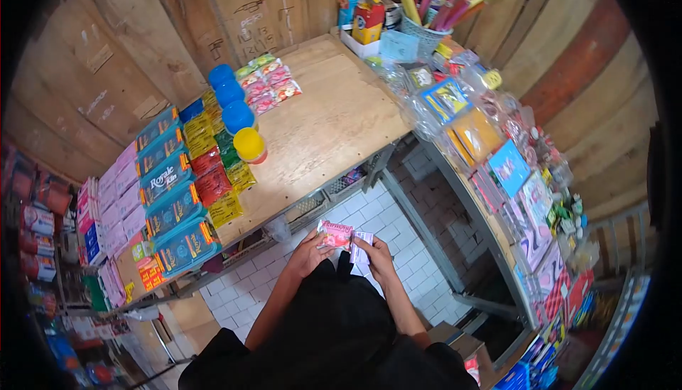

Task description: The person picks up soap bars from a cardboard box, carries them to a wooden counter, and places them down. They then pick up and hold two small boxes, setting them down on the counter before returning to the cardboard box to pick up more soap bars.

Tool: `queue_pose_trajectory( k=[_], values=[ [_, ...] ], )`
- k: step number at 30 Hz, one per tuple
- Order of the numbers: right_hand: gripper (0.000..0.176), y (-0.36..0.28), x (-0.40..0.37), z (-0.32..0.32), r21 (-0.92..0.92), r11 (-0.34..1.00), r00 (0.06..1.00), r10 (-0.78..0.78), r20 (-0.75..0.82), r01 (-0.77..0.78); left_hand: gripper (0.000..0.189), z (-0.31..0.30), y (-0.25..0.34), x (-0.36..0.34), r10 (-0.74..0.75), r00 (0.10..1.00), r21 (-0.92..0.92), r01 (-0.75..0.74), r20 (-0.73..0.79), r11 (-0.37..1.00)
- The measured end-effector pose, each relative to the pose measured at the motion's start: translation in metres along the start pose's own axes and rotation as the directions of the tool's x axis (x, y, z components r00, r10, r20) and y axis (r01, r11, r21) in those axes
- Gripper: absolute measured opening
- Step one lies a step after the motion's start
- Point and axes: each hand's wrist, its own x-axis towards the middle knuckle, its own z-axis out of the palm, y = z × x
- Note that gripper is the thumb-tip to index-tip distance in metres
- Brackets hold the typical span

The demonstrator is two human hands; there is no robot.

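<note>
My left hand [308, 254] is closed on a pink packet [335, 235] with lettering and a printed picture on its front. A small lilac packet [361, 247] is gripped in my right hand [377, 257], its edge close against the pink one. Both packets are held in front of my body, above the white tiled floor. Beyond them, on the wooden table [312, 120], lie rows of pink and green sachets [268, 86]. Nearer the left stand blue-lidded tubs [238, 117] and a yellow-lidded tub [249, 145].
Teal Royale packs [167, 182], pink packs [123, 209] and red and yellow sachets [212, 185] line the table's left side. A second table on the right carries stationery, an orange envelope pack [474, 136] and bagged goods. A basket [425, 35] holds rolled tubes in the back corner.
</note>
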Motion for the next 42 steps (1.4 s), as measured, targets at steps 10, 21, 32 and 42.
queue_pose_trajectory(
  k=[10, 21, 32, 42],
  values=[
    [0.021, -0.042, 0.102, 0.028, -0.061, 0.997, 0.993, 0.05, 0.109, -0.044, 0.035, -0.019, 0.045, 0.063, 0.103, 0.995, -0.009, -0.103, -0.004, 0.995],
    [0.018, -0.111, 0.249, 0.104, -0.171, 0.985, 0.995, -0.013, 0.101, 0.031, 0.023, -0.009, 0.168, 0.163, 0.183, 0.98, -0.24, -0.198, -0.083, 0.951],
    [0.019, -0.159, 0.367, 0.207, -0.184, 0.976, 0.969, -0.074, 0.237, 0.119, 0.018, -0.011, 0.257, 0.235, 0.364, 0.902, -0.481, -0.432, -0.232, 0.763],
    [0.021, -0.155, 0.48, 0.261, -0.286, 0.937, 0.911, -0.074, 0.406, 0.203, 0.02, -0.027, 0.308, 0.287, 0.498, 0.794, -0.548, -0.604, -0.35, 0.578]
  ],
)
